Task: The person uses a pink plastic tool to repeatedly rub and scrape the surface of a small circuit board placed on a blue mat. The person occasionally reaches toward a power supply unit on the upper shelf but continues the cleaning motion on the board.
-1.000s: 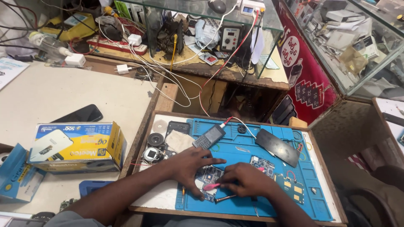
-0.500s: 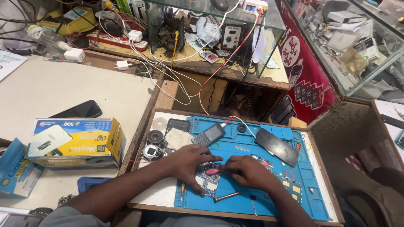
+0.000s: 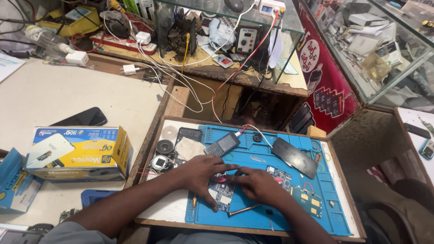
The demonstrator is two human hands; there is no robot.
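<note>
Workbench first: your wooden tray (image 3: pixel 159 212) sits at lower centre of the frame, lined with a blue repair mat (image 3: pixel 280 205). Since 1 second ago your view has tipped down slightly, yet both hands stay over the same spot. Your left hand (image 3: pixel 201 174) lies spread, fingers pressing a small phone circuit board (image 3: pixel 221 195) flat on the mat at lower centre. Your right hand (image 3: pixel 257 184) has curled in closer, pinching a small pink tool (image 3: pixel 220 179) against that board; its tip is hidden. A keypad phone (image 3: pixel 222 144) and a black back cover (image 3: pixel 294 157) lie untouched above, a thin screwdriver (image 3: pixel 244 210) just below. I judge the work unmoved: 2 hands, 1 board.
</note>
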